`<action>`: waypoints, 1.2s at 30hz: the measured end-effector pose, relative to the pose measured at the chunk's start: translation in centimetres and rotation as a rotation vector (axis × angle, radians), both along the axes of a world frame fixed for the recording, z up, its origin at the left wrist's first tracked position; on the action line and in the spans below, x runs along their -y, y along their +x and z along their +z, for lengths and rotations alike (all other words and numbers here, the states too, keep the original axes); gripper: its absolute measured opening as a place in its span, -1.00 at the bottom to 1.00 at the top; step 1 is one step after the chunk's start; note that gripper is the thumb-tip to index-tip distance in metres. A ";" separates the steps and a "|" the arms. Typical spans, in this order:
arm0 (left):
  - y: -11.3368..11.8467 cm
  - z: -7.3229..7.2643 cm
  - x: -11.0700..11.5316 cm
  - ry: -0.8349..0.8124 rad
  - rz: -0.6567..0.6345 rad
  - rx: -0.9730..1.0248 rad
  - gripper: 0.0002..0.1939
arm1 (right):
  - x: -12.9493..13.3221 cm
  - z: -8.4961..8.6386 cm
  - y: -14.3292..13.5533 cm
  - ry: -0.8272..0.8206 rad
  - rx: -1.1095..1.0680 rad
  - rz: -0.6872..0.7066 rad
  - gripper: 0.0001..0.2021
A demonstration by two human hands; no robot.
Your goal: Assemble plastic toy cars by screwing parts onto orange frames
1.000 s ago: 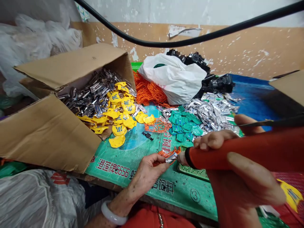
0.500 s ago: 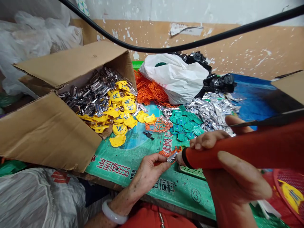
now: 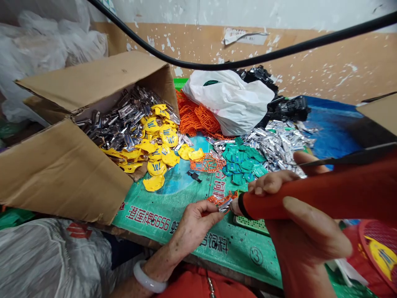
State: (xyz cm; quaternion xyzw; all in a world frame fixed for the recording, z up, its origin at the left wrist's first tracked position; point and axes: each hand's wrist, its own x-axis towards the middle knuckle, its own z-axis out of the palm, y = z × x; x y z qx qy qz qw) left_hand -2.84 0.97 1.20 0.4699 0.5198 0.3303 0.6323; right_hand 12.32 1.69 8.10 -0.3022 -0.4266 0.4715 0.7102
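Head: silvery pieces [image 3: 125, 111] in carton [image 3: 66, 169]

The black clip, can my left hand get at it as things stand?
Probably yes: the black clip lies beyond the left hand on the green sheet, and nothing seems to stand between them. The hand is pinching a shiny piece, though, so it would likely need to let go first.

Red tool [image 3: 347, 190], slanting, seemingly touching small orange-and-silver part [image 3: 225, 203]
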 end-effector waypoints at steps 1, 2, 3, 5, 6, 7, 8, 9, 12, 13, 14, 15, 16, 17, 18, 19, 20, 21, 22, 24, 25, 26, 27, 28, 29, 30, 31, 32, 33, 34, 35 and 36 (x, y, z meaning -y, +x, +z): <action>0.0 0.0 0.0 0.010 0.000 -0.011 -0.86 | 0.0 0.0 0.0 0.001 0.004 0.000 -0.52; 0.0 0.0 0.0 0.021 0.002 -0.027 -0.86 | 0.0 -0.1 0.0 0.000 0.009 -0.003 -0.51; 0.0 -0.1 0.0 0.035 0.005 -0.047 -0.86 | 0.0 -0.1 -0.1 -0.001 0.016 -0.008 -0.51; 0.0 -0.2 0.0 0.065 0.008 -0.090 -0.87 | 0.1 0.0 -0.1 -0.010 0.038 -0.021 -0.51; 0.0 -0.2 0.0 0.080 0.010 -0.107 -0.87 | 0.2 0.0 -0.2 -0.014 0.054 -0.024 -0.50; 0.0 -0.3 0.0 0.094 0.012 -0.120 -0.87 | 0.2 0.0 -0.2 -0.018 0.071 -0.026 -0.51; 0.0 -0.3 0.0 0.105 0.014 -0.126 -0.87 | 0.3 0.1 -0.2 -0.018 0.084 -0.027 -0.51; 0.0 -0.4 0.0 0.111 0.020 -0.128 -0.87 | 0.3 0.1 -0.2 -0.018 0.093 -0.026 -0.52; 0.0 -0.5 0.1 0.112 0.047 -0.119 -0.86 | 0.5 0.3 -0.3 -0.021 0.093 -0.024 -0.55; 0.0 -0.5 0.1 0.108 0.054 -0.113 -0.86 | 0.5 0.3 -0.3 -0.023 0.092 -0.026 -0.55; 0.1 -0.5 0.1 0.104 0.060 -0.108 -0.86 | 0.4 0.3 -0.4 -0.026 0.093 -0.031 -0.55; 0.1 -0.5 0.2 0.103 0.062 -0.103 -0.86 | 0.4 0.3 -0.4 -0.029 0.095 -0.036 -0.55; 0.0 -0.4 0.2 0.103 0.064 -0.100 -0.86 | 0.4 0.3 -0.4 -0.033 0.098 -0.042 -0.55; 0.0 -0.4 0.2 0.107 0.068 -0.099 -0.86 | 0.4 0.3 -0.5 -0.036 0.099 -0.045 -0.55; 0.0 -0.3 0.2 0.113 0.071 -0.101 -0.85 | 0.4 0.3 -0.5 -0.039 0.099 -0.045 -0.55; 0.0 -0.2 0.2 0.121 0.074 -0.104 -0.85 | 0.4 0.2 -0.6 -0.039 0.098 -0.043 -0.55; 0.0 -0.2 0.2 0.130 0.074 -0.107 -0.85 | 0.4 0.2 -0.6 -0.037 0.098 -0.041 -0.55; 0.0 -0.1 0.2 0.139 0.071 -0.111 -0.85 | 0.4 0.1 -0.6 -0.034 0.100 -0.036 -0.55; 0.0 -0.1 0.2 0.147 0.068 -0.114 -0.85 | 0.4 0.0 -0.7 -0.032 0.103 -0.032 -0.55; 0.1 -0.2 0.2 0.160 0.061 -0.118 -0.85 | 0.3 -0.2 -0.7 -0.033 0.114 -0.029 -0.54; 0.1 -0.2 0.3 0.163 0.061 -0.120 -0.84 | 0.3 -0.2 -0.7 -0.032 0.119 -0.032 -0.53; 0.1 -0.3 0.3 0.167 0.062 -0.122 -0.84 | 0.3 -0.3 -0.7 -0.032 0.124 -0.036 -0.53; 0.1 -0.4 0.3 0.172 0.063 -0.126 -0.83 | 0.2 -0.4 -0.7 -0.029 0.130 -0.045 -0.53; 0.1 -0.4 0.3 0.181 0.062 -0.132 -0.83 | 0.2 -0.5 -0.8 -0.031 0.137 -0.053 -0.53; 0.1 -0.5 0.3 0.192 0.061 -0.141 -0.82 | 0.1 -0.5 -0.8 -0.033 0.144 -0.053 -0.53; 0.1 -0.5 0.4 0.205 0.063 -0.148 -0.81 | 0.1 -0.6 -0.9 -0.035 0.149 -0.048 -0.52; 0.1 -0.6 0.4 0.216 0.063 -0.154 -0.81 | 0.1 -0.7 -0.9 -0.039 0.151 -0.042 -0.51; 0.1 -0.6 0.4 0.224 0.064 -0.157 -0.80 | 0.1 -0.7 -1.0 -0.044 0.147 -0.031 -0.50; 0.1 -0.6 0.4 0.227 0.063 -0.158 -0.80 | 0.1 -0.7 -1.0 -0.044 0.138 -0.018 -0.49; 0.1 -0.7 0.3 0.229 0.060 -0.159 -0.81 | 0.1 -0.8 -1.0 -0.046 0.126 -0.010 -0.49; 0.0 -0.7 0.3 0.233 0.055 -0.161 -0.82 | 0.1 -0.8 -1.0 -0.042 0.113 -0.010 -0.49; 0.0 -0.8 0.2 0.243 0.050 -0.164 -0.83 | 0.1 -0.8 -0.9 -0.039 0.100 -0.012 -0.49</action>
